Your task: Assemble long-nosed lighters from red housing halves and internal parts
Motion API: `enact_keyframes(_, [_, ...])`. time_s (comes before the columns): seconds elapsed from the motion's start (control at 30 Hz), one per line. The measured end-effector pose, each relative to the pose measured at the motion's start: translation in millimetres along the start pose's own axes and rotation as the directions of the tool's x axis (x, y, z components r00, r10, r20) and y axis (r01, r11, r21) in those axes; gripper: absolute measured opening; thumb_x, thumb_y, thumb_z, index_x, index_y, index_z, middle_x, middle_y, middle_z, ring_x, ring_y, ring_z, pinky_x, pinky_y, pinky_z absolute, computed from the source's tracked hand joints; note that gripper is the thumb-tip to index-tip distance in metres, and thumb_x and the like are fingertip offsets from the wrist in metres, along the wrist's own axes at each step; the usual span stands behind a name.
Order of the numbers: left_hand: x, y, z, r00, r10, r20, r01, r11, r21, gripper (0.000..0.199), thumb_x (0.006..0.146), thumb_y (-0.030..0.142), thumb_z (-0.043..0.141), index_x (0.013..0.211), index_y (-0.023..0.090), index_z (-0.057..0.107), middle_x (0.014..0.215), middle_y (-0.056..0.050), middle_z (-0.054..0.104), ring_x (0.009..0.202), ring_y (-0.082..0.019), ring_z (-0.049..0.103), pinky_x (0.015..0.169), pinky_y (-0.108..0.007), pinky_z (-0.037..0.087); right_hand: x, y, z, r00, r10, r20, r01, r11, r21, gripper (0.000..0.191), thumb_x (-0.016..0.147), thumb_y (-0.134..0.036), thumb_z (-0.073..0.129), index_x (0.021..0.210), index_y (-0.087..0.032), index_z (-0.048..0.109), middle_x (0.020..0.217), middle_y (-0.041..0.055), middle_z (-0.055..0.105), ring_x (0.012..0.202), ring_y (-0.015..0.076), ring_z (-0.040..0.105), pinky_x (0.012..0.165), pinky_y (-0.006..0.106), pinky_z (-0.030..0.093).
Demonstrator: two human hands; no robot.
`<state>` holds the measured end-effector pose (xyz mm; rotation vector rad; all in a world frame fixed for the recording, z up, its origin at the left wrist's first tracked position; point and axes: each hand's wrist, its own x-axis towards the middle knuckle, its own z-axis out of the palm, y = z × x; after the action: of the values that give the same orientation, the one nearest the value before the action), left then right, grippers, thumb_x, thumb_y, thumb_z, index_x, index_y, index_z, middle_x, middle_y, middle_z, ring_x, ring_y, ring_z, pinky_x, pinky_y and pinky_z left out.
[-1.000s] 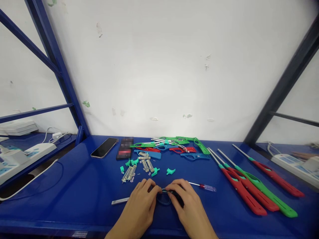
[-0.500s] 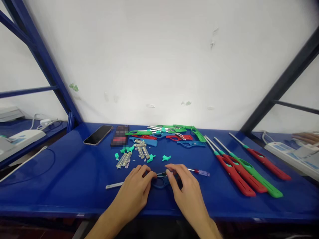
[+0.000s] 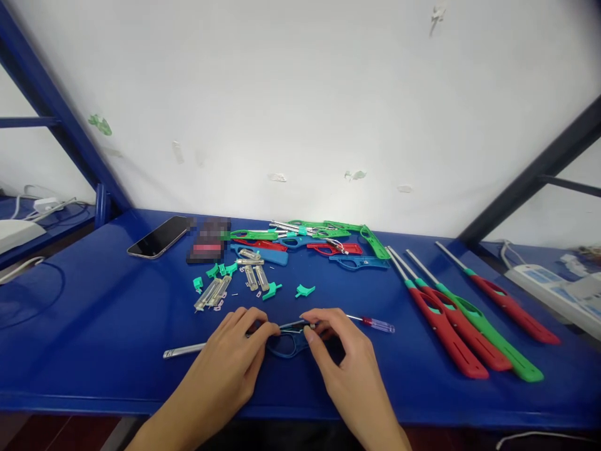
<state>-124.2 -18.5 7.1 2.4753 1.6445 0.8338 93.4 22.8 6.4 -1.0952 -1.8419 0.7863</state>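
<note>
A blue lighter shell (image 3: 287, 346) lies near the table's front edge, its trigger loop showing between both hands. My left hand (image 3: 239, 351) is closed on its left part, and a metal tube (image 3: 184, 351) sticks out to the left from under that hand. At the shell's right part, my right hand (image 3: 340, 344) pinches a small metallic piece (image 3: 310, 326) between thumb and forefinger. Just behind my right hand lies a screwdriver with a purple handle (image 3: 378, 324). Small teal triggers (image 3: 305, 290) and clear fluid tanks (image 3: 213, 293) are scattered farther back.
Several long lighters with red handles (image 3: 448, 338) and one green handle (image 3: 507, 344) lie at the right. Green, red and blue shell halves (image 3: 359, 262) are piled near the wall. A phone (image 3: 160, 237) and a dark, blurred item (image 3: 209, 241) sit at the back left.
The camera view has tilted and shifted. Both hands remain on the blue shell, which has slid slightly left with my left hand and the tube. The small metallic piece now shows more clearly at my right fingertips.
</note>
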Motion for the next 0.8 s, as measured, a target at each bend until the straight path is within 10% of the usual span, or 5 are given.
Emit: enact_keyframes(0.8, [0.6,3.2,-1.2,1.000,-0.024,0.018,0.022,0.997,0.074,0.034,0.108,0.010,0.038,0.115,0.022,0.069,0.114,-0.007,0.067,0.099,-0.023,0.063,0.094,-0.040,0.052,0.2,5.3,-2.1,0.998,-0.070,0.000,0.070,0.998,-0.002,0.018,0.104,-0.028,0.058,0.113,-0.027,0.074,0.105,0.0050,0.075,0.088,0.0184,0.074,0.079,0.028,0.060])
